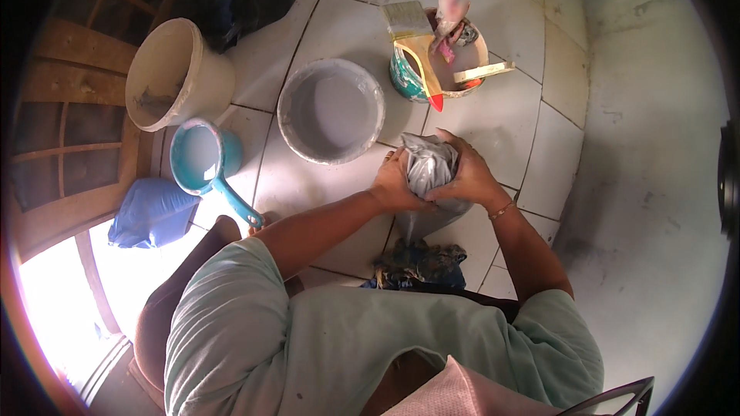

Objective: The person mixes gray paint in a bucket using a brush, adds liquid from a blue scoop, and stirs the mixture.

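Cream bucket (176, 69) sitting at 10 o'clock, grey residue inside. Blue ladle (202, 158) holding pale liquid. Grey basin (331, 110) carrying grey mix. Left hand (397, 182) and right hand (466, 173) both clamping tight around plastic bag (428, 169) of grey powder, center. Paint can (439, 62) with brush (416, 38) sitting at 1 o'clock.

Tiled floor (493, 119). Grey-coated bucket (331, 110) centre, cream bucket (176, 73) far left. Teal scoop w/ handle (206, 160) beside blue bag (150, 212). Paint can (441, 69) holding wide brush (415, 35), red-tipped.
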Tool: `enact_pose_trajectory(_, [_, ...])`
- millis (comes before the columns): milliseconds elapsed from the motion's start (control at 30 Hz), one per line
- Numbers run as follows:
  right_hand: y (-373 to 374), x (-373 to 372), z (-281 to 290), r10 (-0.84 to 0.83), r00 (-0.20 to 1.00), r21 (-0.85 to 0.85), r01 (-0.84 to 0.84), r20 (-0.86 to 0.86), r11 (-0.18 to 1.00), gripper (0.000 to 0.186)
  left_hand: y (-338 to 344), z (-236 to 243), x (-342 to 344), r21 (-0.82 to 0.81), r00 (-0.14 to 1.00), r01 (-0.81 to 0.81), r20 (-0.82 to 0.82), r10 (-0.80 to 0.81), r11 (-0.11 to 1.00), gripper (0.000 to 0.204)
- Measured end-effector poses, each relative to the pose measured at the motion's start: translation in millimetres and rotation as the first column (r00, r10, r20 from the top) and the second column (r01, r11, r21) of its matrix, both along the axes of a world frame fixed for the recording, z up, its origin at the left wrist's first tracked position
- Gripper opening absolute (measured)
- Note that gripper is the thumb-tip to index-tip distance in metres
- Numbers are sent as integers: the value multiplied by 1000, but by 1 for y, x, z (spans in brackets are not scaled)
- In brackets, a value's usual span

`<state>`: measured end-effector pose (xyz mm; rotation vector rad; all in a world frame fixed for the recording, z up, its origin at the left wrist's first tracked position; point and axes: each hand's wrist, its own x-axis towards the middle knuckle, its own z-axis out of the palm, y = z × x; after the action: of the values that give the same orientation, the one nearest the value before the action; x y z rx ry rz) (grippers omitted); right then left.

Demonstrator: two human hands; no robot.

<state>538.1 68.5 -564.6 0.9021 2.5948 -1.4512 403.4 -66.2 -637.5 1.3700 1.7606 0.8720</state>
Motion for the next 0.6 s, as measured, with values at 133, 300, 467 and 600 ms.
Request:
enact_pose_trajectory(133, [-16,-21,11,-47,996,181,61,-76,982,82,-7,11,-15,61,972,15,232,-28,998,94])
enact_pose_trajectory(300, [-28,-30,-5,-40,998,349,56,-52,936,67,-20,23,-31,-110,951,139,293,-101,984,72])
enact_pose_trajectory(467, [-44,-33,-18,-58,998,411,51,6,910,60,-35,15,-44,-6,978,159,138,-157,987,71])
enact_pose_trajectory(600, [-54,-31,-29,-92,994,364,105,-51,926,54,-32,18,-52,381,996,91,-41,-81,920,73])
